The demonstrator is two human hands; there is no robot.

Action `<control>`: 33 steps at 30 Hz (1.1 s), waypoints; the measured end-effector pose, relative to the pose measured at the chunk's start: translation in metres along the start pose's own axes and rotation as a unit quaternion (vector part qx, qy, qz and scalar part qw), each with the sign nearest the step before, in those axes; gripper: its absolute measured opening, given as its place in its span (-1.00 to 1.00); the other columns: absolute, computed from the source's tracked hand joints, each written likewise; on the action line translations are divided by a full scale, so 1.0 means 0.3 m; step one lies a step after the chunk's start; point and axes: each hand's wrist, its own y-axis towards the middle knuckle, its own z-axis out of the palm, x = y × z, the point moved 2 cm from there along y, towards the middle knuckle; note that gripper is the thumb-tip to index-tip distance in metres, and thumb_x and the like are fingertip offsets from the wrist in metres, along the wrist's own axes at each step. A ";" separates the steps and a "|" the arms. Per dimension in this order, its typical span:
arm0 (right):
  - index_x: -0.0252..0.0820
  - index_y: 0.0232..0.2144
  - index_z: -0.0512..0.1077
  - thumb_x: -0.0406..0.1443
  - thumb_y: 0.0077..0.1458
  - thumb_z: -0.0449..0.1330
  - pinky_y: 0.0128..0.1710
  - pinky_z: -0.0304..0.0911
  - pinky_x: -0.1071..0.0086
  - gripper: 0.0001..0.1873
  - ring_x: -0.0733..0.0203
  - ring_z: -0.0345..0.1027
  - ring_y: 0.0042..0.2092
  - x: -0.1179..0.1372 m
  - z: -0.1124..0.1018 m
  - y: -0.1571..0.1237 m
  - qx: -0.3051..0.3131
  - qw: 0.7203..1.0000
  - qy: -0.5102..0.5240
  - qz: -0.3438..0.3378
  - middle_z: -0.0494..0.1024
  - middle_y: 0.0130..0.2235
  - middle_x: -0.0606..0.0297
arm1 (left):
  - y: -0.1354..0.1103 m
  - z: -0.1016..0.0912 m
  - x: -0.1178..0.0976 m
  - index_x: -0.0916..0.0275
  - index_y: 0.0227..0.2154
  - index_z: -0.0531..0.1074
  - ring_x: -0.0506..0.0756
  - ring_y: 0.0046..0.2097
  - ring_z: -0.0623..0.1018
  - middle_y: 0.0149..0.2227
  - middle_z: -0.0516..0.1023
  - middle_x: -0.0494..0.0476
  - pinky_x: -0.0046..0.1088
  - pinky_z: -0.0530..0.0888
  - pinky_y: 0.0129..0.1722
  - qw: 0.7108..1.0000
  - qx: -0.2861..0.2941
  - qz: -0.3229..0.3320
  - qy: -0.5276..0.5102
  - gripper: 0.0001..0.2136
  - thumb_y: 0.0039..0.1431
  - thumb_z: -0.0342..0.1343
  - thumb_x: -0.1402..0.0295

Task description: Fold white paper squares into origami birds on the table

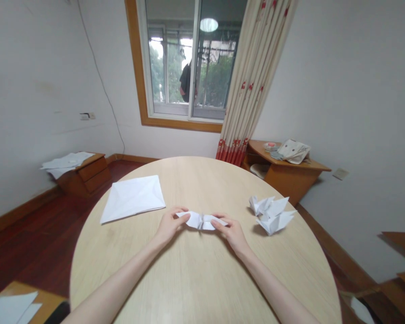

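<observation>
Round pale-wood table [195, 279]: folded white paper piece [201, 221] near the middle, pinched closed at either end by left hand [170, 225] and right hand [231, 232]. Flat folded paper sheet [132, 199] beyond the left hand, pointed paper folds [272, 215] beyond the right.

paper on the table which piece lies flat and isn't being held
The flat creased white sheet at left. The narrow folded piece is pinched between left hand and right hand; the paper shape at right rises in sharp points.
</observation>
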 end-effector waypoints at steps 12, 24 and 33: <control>-0.18 -0.61 0.49 0.07 -0.17 0.29 -0.15 0.21 0.21 -0.57 0.09 0.30 -0.21 -0.059 -0.031 0.024 -0.103 0.995 0.002 -0.002 0.43 -0.23 0.18 | 0.018 -0.022 0.018 0.29 -0.66 0.46 0.17 -0.14 0.46 0.00 0.41 0.26 -0.43 0.39 -0.26 0.998 -0.055 0.014 0.019 -0.70 -0.13 0.22 0.12; -0.18 -0.65 0.47 -0.01 -0.18 0.29 -0.23 0.21 0.28 -0.64 0.12 0.28 -0.23 -0.088 -0.045 0.038 -0.138 0.990 0.007 0.020 0.35 -0.25 0.22 | 0.027 -0.026 0.027 0.28 -0.69 0.42 0.12 -0.25 0.48 -0.06 0.45 0.25 -0.42 0.38 -0.31 0.997 -0.082 -0.001 0.015 -0.75 -0.18 0.20 0.18; -0.17 -0.63 0.42 -0.05 -0.15 0.26 -0.28 0.23 0.27 -0.68 0.14 0.27 -0.33 -0.091 -0.043 0.035 -0.143 0.987 -0.072 0.003 0.36 -0.30 0.22 | 0.020 -0.024 0.021 0.27 -0.64 0.41 0.16 -0.16 0.47 -0.08 0.44 0.26 -0.35 0.32 -0.12 0.994 -0.091 0.028 0.051 -0.79 -0.19 0.24 0.23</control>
